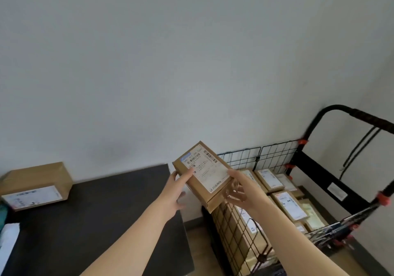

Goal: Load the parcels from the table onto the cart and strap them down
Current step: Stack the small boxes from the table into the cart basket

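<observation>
**Held parcel raised at the left wall of the cart**

I have the held parcel up in the air, above the near left corner of the cart, label up and tilted. My left hand grips the end away from the cart, thumb across the label and fingers under the box. My right hand holds the end toward the cart, thumb at the top edge and fingers spread beneath; they are blurred, so I cannot tell how tightly they close. Inside the cart's wire walls the loaded parcels lie flat in rows, labels up, touching one another. The black handle rises at the cart's far right end. Left of the cart stands the dark table, and on its corner farthest from the cart sits the table parcel, a brown box with its label facing me
</observation>
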The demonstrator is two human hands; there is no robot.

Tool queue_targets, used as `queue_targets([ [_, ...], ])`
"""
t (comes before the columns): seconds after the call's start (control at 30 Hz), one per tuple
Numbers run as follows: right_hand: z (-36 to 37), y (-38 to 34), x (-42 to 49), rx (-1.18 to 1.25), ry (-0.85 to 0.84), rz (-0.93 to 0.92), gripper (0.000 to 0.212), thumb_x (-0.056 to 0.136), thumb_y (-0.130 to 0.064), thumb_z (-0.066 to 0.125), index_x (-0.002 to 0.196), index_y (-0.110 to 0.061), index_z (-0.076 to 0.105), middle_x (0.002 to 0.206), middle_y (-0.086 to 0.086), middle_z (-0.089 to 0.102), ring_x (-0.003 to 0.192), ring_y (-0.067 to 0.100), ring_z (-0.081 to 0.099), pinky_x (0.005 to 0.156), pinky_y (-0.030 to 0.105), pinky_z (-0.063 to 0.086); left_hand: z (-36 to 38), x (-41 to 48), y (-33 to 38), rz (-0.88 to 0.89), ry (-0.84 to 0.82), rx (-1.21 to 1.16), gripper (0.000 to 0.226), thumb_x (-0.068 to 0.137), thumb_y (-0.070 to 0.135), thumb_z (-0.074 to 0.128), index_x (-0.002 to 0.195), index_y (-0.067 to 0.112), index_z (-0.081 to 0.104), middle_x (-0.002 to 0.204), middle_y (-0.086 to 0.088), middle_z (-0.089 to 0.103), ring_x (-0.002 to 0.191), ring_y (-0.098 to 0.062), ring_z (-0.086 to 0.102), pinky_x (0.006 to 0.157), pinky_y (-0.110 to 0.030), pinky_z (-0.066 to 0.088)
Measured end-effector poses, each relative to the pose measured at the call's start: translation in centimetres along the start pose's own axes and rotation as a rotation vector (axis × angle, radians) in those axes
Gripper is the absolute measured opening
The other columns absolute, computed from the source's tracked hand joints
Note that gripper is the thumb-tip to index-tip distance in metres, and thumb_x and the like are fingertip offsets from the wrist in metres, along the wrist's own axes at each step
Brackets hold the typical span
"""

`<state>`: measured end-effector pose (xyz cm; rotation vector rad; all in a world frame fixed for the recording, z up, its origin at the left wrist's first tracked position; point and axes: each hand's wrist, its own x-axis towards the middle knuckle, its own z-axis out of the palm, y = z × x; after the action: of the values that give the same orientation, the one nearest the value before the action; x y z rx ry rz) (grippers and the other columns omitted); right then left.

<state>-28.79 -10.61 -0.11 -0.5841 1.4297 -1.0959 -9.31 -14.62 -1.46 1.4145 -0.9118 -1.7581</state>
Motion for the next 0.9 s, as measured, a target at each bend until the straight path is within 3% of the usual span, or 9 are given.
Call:
queue_targets([
  [0.13,-7.0,0.1,-1.4,0.072,0.028,0.027,0.039,0.079,-0.036,0.073,0.109,-0.017,0.057,0.114,0.018,0.057,0.100,0.031,0.064,0.087,0.042,0.056,7.7,-0.4,-1.5,-0.038,-0.155,-0.069,0.059,0.081,0.049,0.062,0.132,0.036,0.037,0.120,-0.001,0.057,0.109,-0.025,0.053,0.091,-0.050,0.044],
  [0.2,-10.5,0.1,-1.8,0.051,0.056,0.046,0.047,0.077,-0.040,0.074,0.113,-0.018,0.055,0.115,0.017,0.057,0.099,0.030,0.065,0.083,0.040,0.057,11.4,-0.1,-2.6,-0.023,-0.165,-0.066,0.059,0.078,0.048,0.066,0.129,0.035,0.041,0.115,-0.002,0.062,0.106,-0.025,0.056,0.088,-0.049,0.048],
  [0.3,-15.6,0.0,-1.9,0.046,0.095,0.062,0.041,0.076,-0.043,0.074,0.103,-0.020,0.057,0.112,0.016,0.061,0.098,0.028,0.066,0.081,0.038,0.057,16.4,0.2,-3.8,0.005,-0.165,-0.058,0.055,0.077,0.044,0.070,0.125,0.033,0.045,0.113,-0.001,0.066,0.105,-0.024,0.060,0.074,-0.043,0.054],
  [0.43,-20.4,-0.1,-0.9,0.101,0.113,0.089,0.034,0.079,-0.038,0.072,0.102,-0.018,0.055,0.108,0.016,0.065,0.101,0.029,0.064,0.091,0.042,0.053,20.9,1.2,-4.7,0.005,-0.148,-0.005,0.064,0.075,0.038,0.075,0.129,0.032,0.042,0.113,-0.004,0.066,0.104,-0.024,0.062,0.083,-0.049,0.054],
  [0.6,-22.7,-0.7,2.4,0.043,0.143,0.085,0.035,0.082,-0.034,0.071,0.111,-0.020,0.058,0.114,0.007,0.061,0.109,0.022,0.057,0.097,0.039,0.049,23.8,4.7,-4.0,0.008,-0.140,0.108,0.063,0.076,0.035,0.075,0.130,0.028,0.042,0.110,-0.003,0.067,0.100,-0.022,0.063,0.076,-0.042,0.055],
  [0.77,-25.9,-2.5,6.4,-0.007,0.169,0.111,0.025,0.089,-0.018,0.063,0.113,-0.015,0.058,0.097,0.004,0.063,0.090,0.017,0.059,0.089,0.038,0.051,28.1,10.1,-3.6,-0.023,-0.196,0.142,0.059,0.079,0.026,0.073,0.130,0.027,0.042,0.111,-0.003,0.066,0.101,-0.022,0.060,0.077,-0.040,0.053],
  [0.9,-29.2,-4.9,9.9,-0.103,0.195,0.145,0.042,0.091,-0.011,0.059,0.130,-0.021,0.051,0.105,0.004,0.063,0.104,0.022,0.058,0.098,0.041,0.047,32.1,14.4,-3.6,-0.089,-0.242,0.160,0.065,0.079,0.026,0.073,0.135,0.028,0.039,0.109,-0.001,0.067,0.102,-0.023,0.061,0.088,-0.044,0.051],
])
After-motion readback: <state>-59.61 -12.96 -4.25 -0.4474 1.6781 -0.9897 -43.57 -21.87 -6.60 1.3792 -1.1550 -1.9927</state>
